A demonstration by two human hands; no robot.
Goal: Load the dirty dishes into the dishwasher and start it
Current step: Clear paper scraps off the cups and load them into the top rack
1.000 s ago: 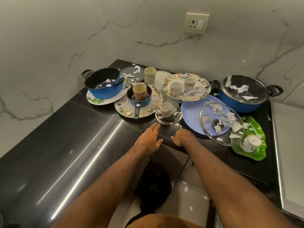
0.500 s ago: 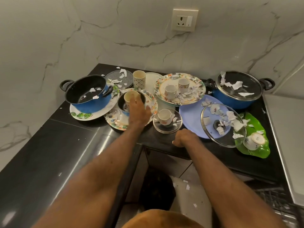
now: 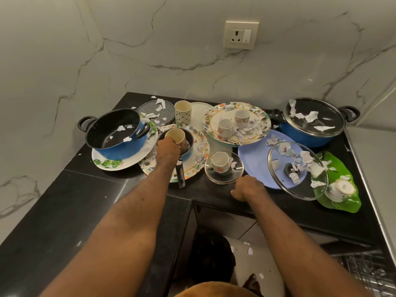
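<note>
The left hand [image 3: 168,150] has its fingers wrapped round a tilted beige cup [image 3: 176,137], which leans toward the person inside a small blue saucepan [image 3: 186,146]. The fingers themselves are mostly hidden behind the back of the hand, but the grasp on the cup's near side is plain. The left forearm reaches straight forward from the lower left, crossing the saucepan's black handle, which points toward the near edge of the bench [image 3: 64,200]. The saucepan sits on a flowered plate [image 3: 199,153] near the middle of the bench's back portion.

The right hand [image 3: 246,187] is curled into a loose fist, knuckles down, resting on the bench right at its inner front edge; it holds nothing. It lies just beside a small glass lid [image 3: 224,168] that carries a white cup [image 3: 219,161], and near the rim of a lilac plate [image 3: 255,157]. The right forearm runs back toward the lower right.

Toward the bench's back left corner an open blue pot [image 3: 116,133] stands on a green-patterned plate [image 3: 107,162]. Against the back wall are a patterned tumbler [image 3: 182,112] and a large flowered plate [image 3: 236,123] holding two cups and torn paper scraps. A lidded blue pot [image 3: 312,123] occupies the back right corner, with a large glass lid [image 3: 296,170] leaning over the lilac plate and a green leaf-shaped dish [image 3: 340,181] beside it. The dishwasher rack [image 3: 368,273] shows at the lower right, below the bench.
</note>
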